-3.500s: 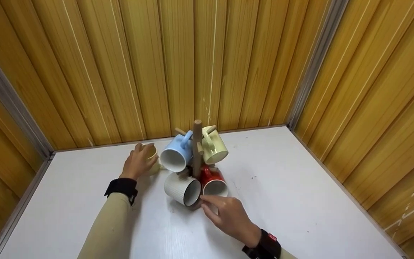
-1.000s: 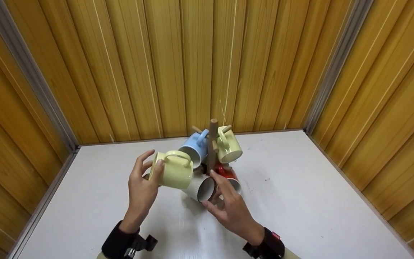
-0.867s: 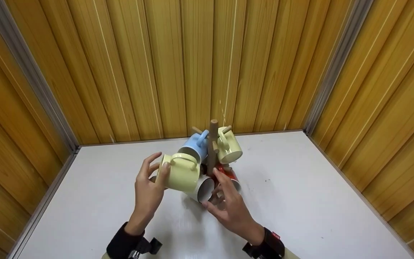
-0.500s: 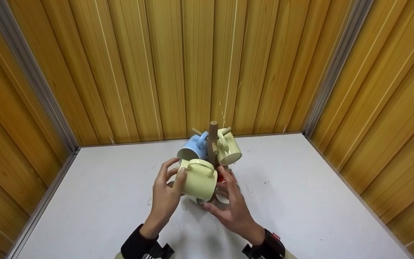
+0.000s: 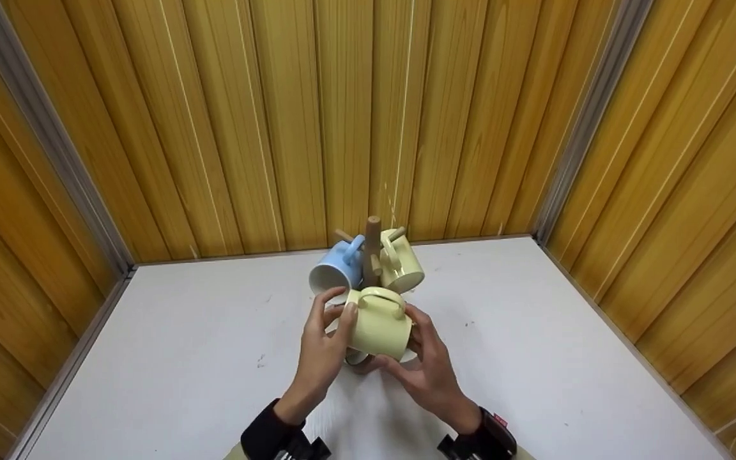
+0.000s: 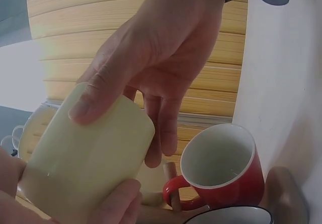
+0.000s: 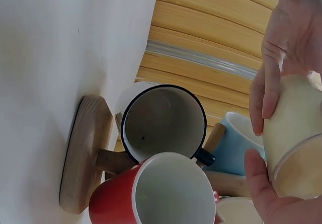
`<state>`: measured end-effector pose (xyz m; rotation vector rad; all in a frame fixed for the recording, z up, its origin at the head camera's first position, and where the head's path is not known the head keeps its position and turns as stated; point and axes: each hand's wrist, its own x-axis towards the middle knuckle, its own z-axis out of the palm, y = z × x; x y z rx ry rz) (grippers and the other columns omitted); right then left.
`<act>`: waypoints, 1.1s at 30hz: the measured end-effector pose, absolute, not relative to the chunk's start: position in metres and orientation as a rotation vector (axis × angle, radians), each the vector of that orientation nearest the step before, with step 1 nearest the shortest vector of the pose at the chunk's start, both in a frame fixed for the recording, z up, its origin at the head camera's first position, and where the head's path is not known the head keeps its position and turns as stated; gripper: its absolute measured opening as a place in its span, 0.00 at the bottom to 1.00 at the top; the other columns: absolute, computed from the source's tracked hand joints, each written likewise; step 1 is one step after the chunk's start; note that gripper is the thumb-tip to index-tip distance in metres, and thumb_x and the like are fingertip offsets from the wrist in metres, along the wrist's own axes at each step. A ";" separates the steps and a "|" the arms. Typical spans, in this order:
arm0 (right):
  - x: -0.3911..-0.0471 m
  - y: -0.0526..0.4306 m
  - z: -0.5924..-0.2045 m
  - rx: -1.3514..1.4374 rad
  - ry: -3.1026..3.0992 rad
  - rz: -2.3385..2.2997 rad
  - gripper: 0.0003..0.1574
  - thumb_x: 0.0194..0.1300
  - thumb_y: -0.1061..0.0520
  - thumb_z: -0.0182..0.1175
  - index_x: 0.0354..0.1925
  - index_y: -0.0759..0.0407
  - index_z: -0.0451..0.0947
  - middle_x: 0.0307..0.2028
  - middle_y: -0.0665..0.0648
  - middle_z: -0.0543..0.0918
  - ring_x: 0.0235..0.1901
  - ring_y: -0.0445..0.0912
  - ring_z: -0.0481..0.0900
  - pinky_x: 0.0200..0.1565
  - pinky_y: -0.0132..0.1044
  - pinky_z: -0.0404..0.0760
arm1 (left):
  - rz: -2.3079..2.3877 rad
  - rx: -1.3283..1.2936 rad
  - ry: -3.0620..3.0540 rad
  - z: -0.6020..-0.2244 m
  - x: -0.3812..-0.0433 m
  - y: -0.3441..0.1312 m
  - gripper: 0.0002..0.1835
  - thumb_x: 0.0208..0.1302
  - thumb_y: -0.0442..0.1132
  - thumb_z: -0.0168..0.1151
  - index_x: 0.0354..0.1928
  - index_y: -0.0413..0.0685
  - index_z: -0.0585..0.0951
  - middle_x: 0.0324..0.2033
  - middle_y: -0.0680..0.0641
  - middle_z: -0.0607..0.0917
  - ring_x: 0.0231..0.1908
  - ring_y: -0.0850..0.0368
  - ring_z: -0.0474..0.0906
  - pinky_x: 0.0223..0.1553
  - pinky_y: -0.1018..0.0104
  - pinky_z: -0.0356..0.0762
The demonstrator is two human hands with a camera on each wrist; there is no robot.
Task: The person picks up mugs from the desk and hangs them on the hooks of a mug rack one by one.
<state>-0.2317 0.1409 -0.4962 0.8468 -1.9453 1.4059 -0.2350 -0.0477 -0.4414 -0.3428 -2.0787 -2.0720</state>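
Observation:
In front of a wooden mug tree (image 5: 372, 252), both hands hold a pale yellow mug (image 5: 377, 331), tilted with its handle up. My left hand (image 5: 320, 351) grips its left end, thumb on the near side. At the other end, my right hand (image 5: 433, 375) holds it between thumb and fingers. A blue mug (image 5: 331, 268) and a second pale yellow mug (image 5: 404, 268) hang on the upper pegs. Lower down, mostly hidden in the head view, are a red mug (image 7: 113, 199) and a white mug (image 7: 168, 121) with a dark rim, plain in the right wrist view.
The tree's wooden base (image 7: 80, 158) rests on a white table (image 5: 170, 358). Wood-patterned panels (image 5: 266, 128) stand behind and at both sides, joined by grey corner strips. A short peg (image 5: 375, 264) points forward from the post.
The left hand took the yellow mug from the table's left side, raised it and carried it right to the front of the tree. The right hand, earlier by the white mug, now holds it too.

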 end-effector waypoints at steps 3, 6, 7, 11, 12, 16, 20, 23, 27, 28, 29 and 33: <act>-0.234 0.144 -0.496 0.828 -1.964 1.394 0.56 0.53 0.68 0.78 0.73 0.64 0.59 0.62 0.64 0.75 0.54 0.49 0.83 0.47 0.41 0.87 | -2.079 -0.372 -2.104 -0.444 -0.237 -0.049 0.25 0.79 0.49 0.55 0.71 0.47 0.67 0.56 0.33 0.81 0.48 0.46 0.85 0.47 0.56 0.84; -0.237 0.147 -0.496 0.818 -1.973 1.373 0.55 0.53 0.68 0.78 0.72 0.65 0.60 0.62 0.64 0.75 0.53 0.48 0.84 0.46 0.43 0.87 | -2.054 -0.414 -2.114 -0.447 -0.238 -0.050 0.25 0.80 0.48 0.53 0.72 0.47 0.66 0.57 0.33 0.81 0.48 0.45 0.86 0.47 0.57 0.84; -0.239 0.148 -0.496 0.826 -1.964 1.359 0.55 0.52 0.68 0.78 0.72 0.66 0.60 0.61 0.65 0.76 0.52 0.48 0.84 0.46 0.44 0.88 | -2.032 -0.422 -2.120 -0.448 -0.238 -0.051 0.25 0.80 0.48 0.53 0.72 0.48 0.66 0.58 0.33 0.81 0.48 0.45 0.85 0.48 0.56 0.84; -0.244 0.153 -0.495 0.832 -1.950 1.332 0.55 0.51 0.69 0.78 0.72 0.68 0.61 0.58 0.65 0.77 0.48 0.47 0.85 0.45 0.39 0.87 | -1.932 -0.474 -2.121 -0.454 -0.238 -0.053 0.25 0.80 0.48 0.53 0.73 0.50 0.67 0.61 0.35 0.79 0.52 0.45 0.85 0.53 0.51 0.83; -0.245 0.155 -0.494 0.828 -1.954 1.328 0.55 0.51 0.68 0.78 0.72 0.68 0.61 0.57 0.64 0.78 0.47 0.47 0.85 0.45 0.38 0.87 | -1.913 -0.485 -2.116 -0.455 -0.238 -0.053 0.25 0.80 0.48 0.54 0.73 0.51 0.67 0.62 0.36 0.79 0.53 0.45 0.84 0.53 0.50 0.83; -0.247 0.160 -0.487 0.814 -1.978 1.345 0.53 0.56 0.66 0.77 0.73 0.64 0.60 0.56 0.63 0.78 0.47 0.48 0.85 0.47 0.35 0.86 | -1.889 -0.524 -2.068 -0.461 -0.236 -0.052 0.26 0.77 0.45 0.59 0.73 0.51 0.68 0.62 0.40 0.80 0.54 0.48 0.84 0.53 0.53 0.84; -0.248 0.159 -0.481 0.812 -1.981 1.369 0.52 0.56 0.68 0.75 0.73 0.66 0.60 0.60 0.65 0.76 0.47 0.49 0.86 0.45 0.40 0.88 | -1.914 -0.551 -1.957 -0.466 -0.237 -0.049 0.22 0.74 0.41 0.64 0.66 0.48 0.75 0.55 0.44 0.84 0.52 0.49 0.86 0.52 0.58 0.85; -0.247 0.158 -0.477 0.797 -1.977 1.392 0.51 0.55 0.71 0.74 0.72 0.70 0.60 0.60 0.68 0.76 0.45 0.50 0.87 0.43 0.45 0.88 | -1.928 -0.548 -1.867 -0.469 -0.240 -0.047 0.14 0.70 0.39 0.67 0.55 0.46 0.82 0.47 0.46 0.88 0.49 0.48 0.87 0.50 0.58 0.85; -0.248 0.159 -0.474 0.779 -1.982 1.435 0.50 0.56 0.72 0.73 0.71 0.72 0.60 0.60 0.69 0.75 0.43 0.51 0.87 0.42 0.47 0.89 | -1.892 -0.498 -1.836 -0.472 -0.243 -0.044 0.05 0.67 0.38 0.70 0.41 0.45 0.87 0.37 0.48 0.89 0.44 0.49 0.88 0.48 0.59 0.86; -0.249 0.160 -0.474 0.778 -1.988 1.439 0.49 0.56 0.72 0.72 0.71 0.71 0.60 0.60 0.68 0.75 0.43 0.51 0.87 0.42 0.46 0.89 | -1.877 -0.486 -1.840 -0.473 -0.243 -0.044 0.05 0.67 0.38 0.70 0.39 0.45 0.87 0.35 0.49 0.89 0.43 0.50 0.88 0.48 0.60 0.86; -0.250 0.161 -0.475 0.776 -1.994 1.442 0.49 0.57 0.71 0.72 0.72 0.70 0.60 0.60 0.67 0.75 0.43 0.50 0.87 0.42 0.45 0.89 | -1.862 -0.477 -1.844 -0.473 -0.243 -0.043 0.04 0.67 0.38 0.70 0.38 0.44 0.87 0.35 0.49 0.89 0.42 0.51 0.88 0.47 0.61 0.86; -0.254 0.165 -0.478 0.782 -2.005 1.470 0.49 0.60 0.68 0.72 0.74 0.63 0.61 0.62 0.63 0.73 0.42 0.49 0.88 0.41 0.43 0.89 | -1.816 -0.449 -1.863 -0.474 -0.244 -0.041 0.05 0.67 0.38 0.71 0.37 0.43 0.88 0.34 0.50 0.90 0.40 0.56 0.88 0.45 0.64 0.86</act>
